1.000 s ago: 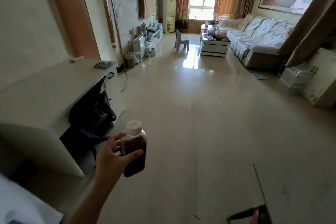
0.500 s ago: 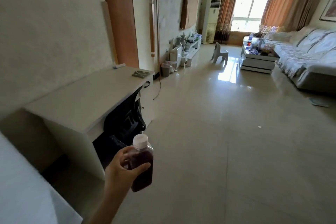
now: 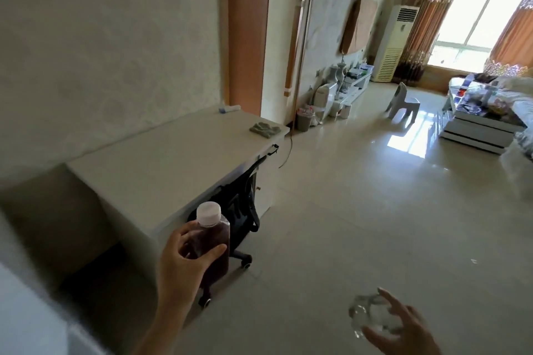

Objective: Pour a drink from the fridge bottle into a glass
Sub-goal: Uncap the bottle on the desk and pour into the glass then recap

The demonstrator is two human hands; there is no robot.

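My left hand grips a clear plastic bottle of dark red-brown drink with a pale cap on, held upright in front of the desk's near corner. At the lower right, my right hand holds a clear drinking glass, fingers wrapped around it from the right; the glass is blurred and looks empty. Bottle and glass are well apart, roughly at the same height above the tiled floor.
A white desk stands along the left wall with a folded grey cloth at its far end and a black office chair tucked under it. Farther off are a small white chair and a low coffee table.
The view has swung left and closer to the desk. My right hand with the glass has come into view at the lower right. The bottle stays upright in my left hand.
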